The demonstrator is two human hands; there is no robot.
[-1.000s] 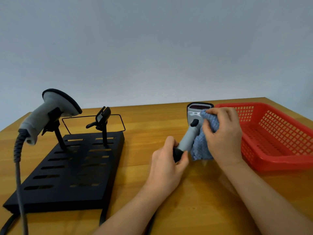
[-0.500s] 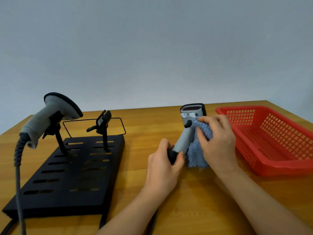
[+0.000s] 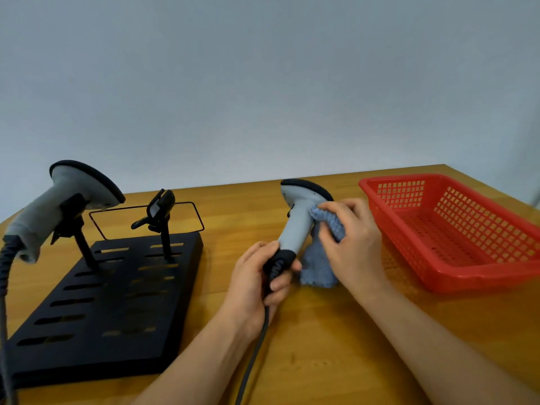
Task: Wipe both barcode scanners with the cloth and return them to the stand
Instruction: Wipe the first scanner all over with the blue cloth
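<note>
left hand [image 3: 257, 285] gripped the scanner [image 3: 298, 220] base; right hand [image 3: 350, 238] pressed the cloth [image 3: 318, 267] on it; its cable [image 3: 251, 355] could snag the stand [image 3: 117, 302].

Wooden desk [image 3: 321, 361], black slotted stand [image 3: 111, 302] resting on its left part, red mesh basket [image 3: 455, 229] at right, dark cable [image 3: 251, 355] trailing across front edge

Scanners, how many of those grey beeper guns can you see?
2. One scanner sits on the black stand at left; the left hand holds the other scanner while the right hand wipes it with the cloth.
</note>
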